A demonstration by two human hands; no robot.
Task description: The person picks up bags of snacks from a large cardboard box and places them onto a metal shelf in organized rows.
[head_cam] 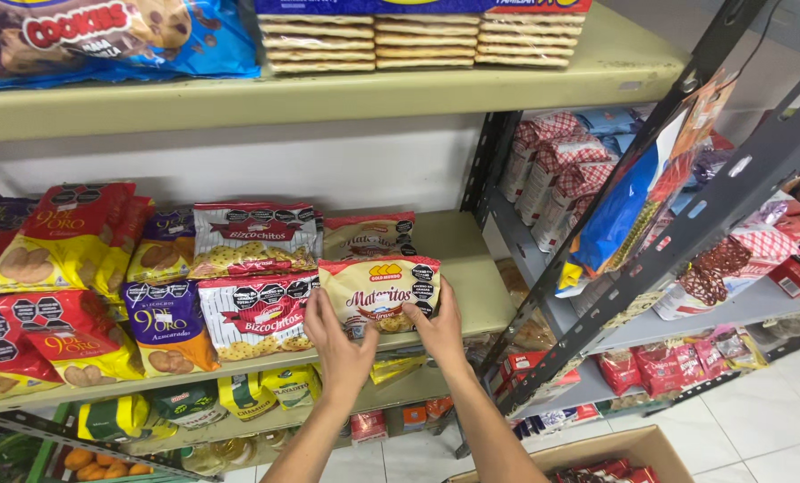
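Both hands were on a pale snack bag with a red top band [378, 293], standing it up at the near edge of the middle shelf [472, 268]. The left hand [337, 344] curled around the bag's lower left corner, fingers closed on the edge; the right hand [438, 329] gripped the lower right corner, thumb in front and fingers folded behind. The bag stood upright between the two hands, leaning slightly, just to the right of a white and red biscuit bag [255, 315] and in front of a second pale bag [369, 234] of the same kind further back.

Judging by this, the step in hand was seating the bag in the front row of the shelf. The next move would call for squaring it against its left neighbour and settling its base flat so that it stands alone before either grip loosens; the shelf to its right was bare, so nothing would prop it there.

Near the person, at the lower right, an open cardboard box [637, 444] held red packets.
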